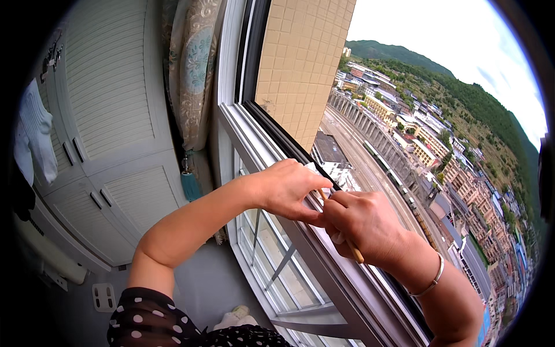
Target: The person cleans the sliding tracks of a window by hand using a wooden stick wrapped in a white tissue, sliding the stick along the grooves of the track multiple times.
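My right hand (364, 223) is closed around a thin wooden stick (356, 253), whose lower end sticks out below the fist. A bit of white cloth or tissue (338, 237) shows under its fingers. Just to the left, my left hand (288, 188) curls over the sliding track of the window sill (256, 136). White cloth or tissue (311, 166) peeks out past its fingers, near the stick's upper part. Its thumb and forefinger come up to the right fist. The stick's far tip is hidden by the hands.
Beyond the open window are a tiled outer wall (299, 65) and a long drop to railway tracks and buildings. A gathered curtain (195, 73) hangs at the left, beside white cabinets (112, 86). Socks (39, 130) hang at far left. Below the sill is paned glass (290, 277).
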### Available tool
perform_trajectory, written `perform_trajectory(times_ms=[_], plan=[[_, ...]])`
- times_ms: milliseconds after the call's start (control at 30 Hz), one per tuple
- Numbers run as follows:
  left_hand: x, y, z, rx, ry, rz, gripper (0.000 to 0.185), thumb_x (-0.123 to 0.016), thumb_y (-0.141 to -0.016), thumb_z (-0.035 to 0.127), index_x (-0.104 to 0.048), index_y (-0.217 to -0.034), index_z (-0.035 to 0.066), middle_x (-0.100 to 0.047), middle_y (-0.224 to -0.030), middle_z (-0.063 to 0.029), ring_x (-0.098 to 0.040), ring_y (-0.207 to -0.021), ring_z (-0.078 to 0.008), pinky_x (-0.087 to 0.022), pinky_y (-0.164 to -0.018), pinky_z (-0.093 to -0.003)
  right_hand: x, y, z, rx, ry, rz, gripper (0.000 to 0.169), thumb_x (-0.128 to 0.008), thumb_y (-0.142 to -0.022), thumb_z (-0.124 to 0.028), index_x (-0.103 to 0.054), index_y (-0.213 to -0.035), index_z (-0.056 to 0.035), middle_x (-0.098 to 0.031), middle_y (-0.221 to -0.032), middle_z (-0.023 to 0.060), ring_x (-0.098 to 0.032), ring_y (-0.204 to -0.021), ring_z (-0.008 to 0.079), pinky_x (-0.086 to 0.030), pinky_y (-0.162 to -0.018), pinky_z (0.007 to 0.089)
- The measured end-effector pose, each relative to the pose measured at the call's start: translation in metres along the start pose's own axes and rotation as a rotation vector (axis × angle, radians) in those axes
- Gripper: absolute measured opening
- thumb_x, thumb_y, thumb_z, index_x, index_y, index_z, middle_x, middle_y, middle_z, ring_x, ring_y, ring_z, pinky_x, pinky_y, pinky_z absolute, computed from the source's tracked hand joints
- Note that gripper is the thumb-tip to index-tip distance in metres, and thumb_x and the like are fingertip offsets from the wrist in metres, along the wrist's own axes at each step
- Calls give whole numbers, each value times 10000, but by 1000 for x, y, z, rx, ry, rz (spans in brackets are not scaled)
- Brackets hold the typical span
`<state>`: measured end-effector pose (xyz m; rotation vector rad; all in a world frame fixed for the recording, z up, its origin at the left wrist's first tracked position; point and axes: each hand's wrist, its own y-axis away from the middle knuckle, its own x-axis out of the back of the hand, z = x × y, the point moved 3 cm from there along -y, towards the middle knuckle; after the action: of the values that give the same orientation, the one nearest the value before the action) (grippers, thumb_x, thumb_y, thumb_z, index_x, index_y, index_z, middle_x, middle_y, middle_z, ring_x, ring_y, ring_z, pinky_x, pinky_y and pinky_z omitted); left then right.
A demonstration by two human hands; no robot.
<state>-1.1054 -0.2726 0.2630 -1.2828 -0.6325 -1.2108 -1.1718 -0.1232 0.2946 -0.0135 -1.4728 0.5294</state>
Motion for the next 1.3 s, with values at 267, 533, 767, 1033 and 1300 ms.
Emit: perform_trajectory(times_ms=[267,533,767,1033,1300], plan=[[-37,-2,112,-333,-5,-39,792,-720,-761,524,-518,-1250,-66,-579,-1202,-263,-590,-1065,-363,-435,-911,-416,48,114,-64,-80,62,-61,161,-623,-676,-134,-522,-769,-50,-508,-763,65,-580,-644,197,-491,-471,324],[-62,-27,195,-644,163,-264,928,-619,-824,602,-378,-1314,-148,-504,-1276,-321,-510,-1193,-410,-384,-1007,-447,91,201,-142,-363,209,-98,125,-710,-752,-104,-609,-784,-37,-658,-959,101,-577,-514,129,-469,-400,264],[-96,-54,269,-929,212,-384,914,-560,-870,594,-335,-1322,-167,-405,-1338,-369,-447,-1240,-455,-346,-1050,-455,121,278,-203,-709,249,51,121,-709,-761,-119,-627,-798,-39,-689,-981,93,-615,-539,122,-483,-414,254],[-139,-77,360,-1140,275,-429,889,-498,-912,576,-312,-1336,-182,-337,-1379,-393,-387,-1289,-476,-313,-1097,-458,163,352,-261,-1076,171,161,88,-720,-759,-60,-667,-829,-55,-718,-930,109,-703,-666,222,-568,-558,281],[-185,-102,455,-1278,304,-354,858,-408,-935,593,-376,-1288,-188,-376,-1364,-381,-396,-1296,-456,-318,-1102,-431,191,424,-306,-1317,146,326,36,-695,-800,-31,-679,-822,-7,-714,-917,158,-715,-753,252,-577,-648,293]])
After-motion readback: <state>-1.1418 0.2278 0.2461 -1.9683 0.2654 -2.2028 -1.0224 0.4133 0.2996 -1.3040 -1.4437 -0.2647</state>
